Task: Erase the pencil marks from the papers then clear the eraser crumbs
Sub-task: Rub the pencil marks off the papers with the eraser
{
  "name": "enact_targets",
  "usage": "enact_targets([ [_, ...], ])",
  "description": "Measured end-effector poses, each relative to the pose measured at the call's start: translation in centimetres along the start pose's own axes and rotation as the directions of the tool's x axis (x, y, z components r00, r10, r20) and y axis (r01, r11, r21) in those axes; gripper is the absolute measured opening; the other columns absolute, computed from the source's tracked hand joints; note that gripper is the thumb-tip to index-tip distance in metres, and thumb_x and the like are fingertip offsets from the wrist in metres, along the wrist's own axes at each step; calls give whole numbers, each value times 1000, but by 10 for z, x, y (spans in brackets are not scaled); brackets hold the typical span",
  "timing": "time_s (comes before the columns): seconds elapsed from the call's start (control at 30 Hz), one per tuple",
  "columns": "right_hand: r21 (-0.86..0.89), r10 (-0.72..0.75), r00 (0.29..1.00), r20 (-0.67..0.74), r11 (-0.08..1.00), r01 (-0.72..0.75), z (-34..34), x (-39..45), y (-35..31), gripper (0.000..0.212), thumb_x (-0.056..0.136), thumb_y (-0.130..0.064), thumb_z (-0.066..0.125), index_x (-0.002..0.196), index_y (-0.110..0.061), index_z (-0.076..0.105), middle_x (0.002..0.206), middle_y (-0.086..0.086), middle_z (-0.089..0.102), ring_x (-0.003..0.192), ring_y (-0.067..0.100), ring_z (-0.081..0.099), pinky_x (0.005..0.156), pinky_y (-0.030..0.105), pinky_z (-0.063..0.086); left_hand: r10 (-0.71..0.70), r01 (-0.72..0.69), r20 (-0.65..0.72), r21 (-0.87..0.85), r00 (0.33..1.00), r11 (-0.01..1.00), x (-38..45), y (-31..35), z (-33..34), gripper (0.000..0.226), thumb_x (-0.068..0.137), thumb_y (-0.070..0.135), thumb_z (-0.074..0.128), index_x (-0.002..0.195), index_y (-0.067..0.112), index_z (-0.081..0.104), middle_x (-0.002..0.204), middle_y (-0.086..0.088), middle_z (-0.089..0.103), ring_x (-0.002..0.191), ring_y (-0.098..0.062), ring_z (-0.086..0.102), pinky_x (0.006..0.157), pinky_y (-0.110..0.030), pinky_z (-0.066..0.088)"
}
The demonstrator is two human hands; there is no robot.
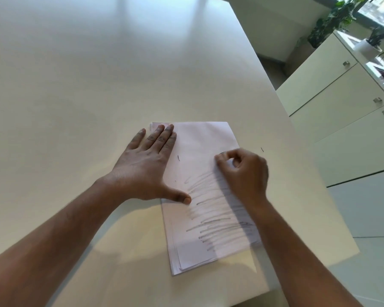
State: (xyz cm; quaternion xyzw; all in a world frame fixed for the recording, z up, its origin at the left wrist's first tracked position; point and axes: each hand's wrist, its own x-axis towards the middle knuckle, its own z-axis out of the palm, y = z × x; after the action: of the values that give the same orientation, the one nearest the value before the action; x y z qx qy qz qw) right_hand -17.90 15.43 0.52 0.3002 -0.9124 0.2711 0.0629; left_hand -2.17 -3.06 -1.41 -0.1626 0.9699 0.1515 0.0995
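Keep your left hand (150, 165) spread flat on the papers' (204, 147) left edge while your right hand (242, 171), pinching something small at their right edge, rubs the marks (211, 216) below it lightly so nothing creases.

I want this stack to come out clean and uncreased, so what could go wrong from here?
The right hand is rubbing near the right edge of the papers, while the left hand presses only the left edge, so the top sheet could buckle or crease. Many pencil marks remain lower down, likely smearing under the right wrist. Eraser crumbs could scatter onto the table.
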Motion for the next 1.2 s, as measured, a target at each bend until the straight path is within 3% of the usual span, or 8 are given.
enact_targets([
  [0.2, 120, -202, 965, 168, 976, 184, 1, -42, -26, 20, 81, -41, 79, 74, -23, 73, 53, -17, 44, 53, 6, 46, 52, 28, 37, -5, 5, 2, 16, 1000, 1000, 0, 0, 0, 160, 50, 115, 31, 160, 15, -29, 166, 3, -40, 150, -11, -40, 128, -45, -16],
  [0.33, 13, 43, 999, -18, 999, -43, 0, 5, 2, 22, 81, -42, 80, 73, -23, 72, 50, -11, 45, 54, 16, 55, 59, 28, 36, -4, 4, 0, 13, 1000, 1000, 0, 1, 0, 161, 49, 115, 32, 160, 16, -29, 166, 3, -39, 151, -11, -40, 128, -44, -16],
  [0.47, 109, -201, 962, 185, 977, 184, 3, -34, -26, 21, 81, -41, 81, 74, -23, 74, 52, -16, 45, 52, 4, 46, 53, 27, 36, -3, 3, 1, 13, 1000, 1000, -1, 0, 0, 160, 49, 115, 30, 160, 15, -30, 165, 3, -41, 150, -11, -40, 128, -45, -16],
  [0.6, 28, 42, 999, 4, 999, -42, 2, 7, 2, 24, 81, -43, 81, 69, -26, 69, 48, -12, 44, 50, 7, 46, 59, 26, 35, -7, 7, 1, 13, 1000, 1000, 0, 1, 0, 161, 48, 115, 29, 160, 15, -29, 166, 2, -40, 151, -12, -39, 128, -45, -15],
  [0.77, 132, -170, 971, 167, 980, 149, 5, -40, -27, 23, 80, -41, 83, 73, -22, 72, 50, -16, 43, 49, 1, 42, 52, 25, 34, -8, 8, 10, 16, 1000, 1000, -1, 1, 0, 159, 51, 114, 32, 160, 15, -30, 165, 3, -41, 150, -12, -40, 128, -45, -16],
  [0.93, 33, 49, 999, 6, 998, -49, 3, -2, -2, 22, 80, -40, 82, 73, -21, 74, 50, -12, 43, 53, 14, 51, 57, 29, 38, -10, 10, -1, 13, 1000, 1000, 0, 1, 0, 161, 49, 114, 31, 160, 15, -30, 165, 3, -41, 150, -11, -40, 128, -44, -16],
  [1.07, 140, -194, 964, 182, 975, 170, 7, -40, -33, 23, 81, -43, 80, 75, -22, 73, 53, -17, 44, 52, 5, 47, 52, 27, 39, -12, 12, -3, 9, 1000, 1000, 1, 0, 0, 160, 49, 115, 29, 160, 15, -30, 165, 3, -42, 150, -11, -41, 128, -44, -16],
  [1.2, 38, 40, 999, 3, 998, -40, 8, -1, -5, 25, 81, -43, 82, 74, -20, 74, 51, -12, 47, 54, 13, 52, 58, 28, 38, -3, 3, -4, 6, 1000, 1000, 0, 1, 1, 162, 47, 115, 29, 160, 16, -29, 165, 4, -40, 150, -11, -40, 128, -44, -16],
])
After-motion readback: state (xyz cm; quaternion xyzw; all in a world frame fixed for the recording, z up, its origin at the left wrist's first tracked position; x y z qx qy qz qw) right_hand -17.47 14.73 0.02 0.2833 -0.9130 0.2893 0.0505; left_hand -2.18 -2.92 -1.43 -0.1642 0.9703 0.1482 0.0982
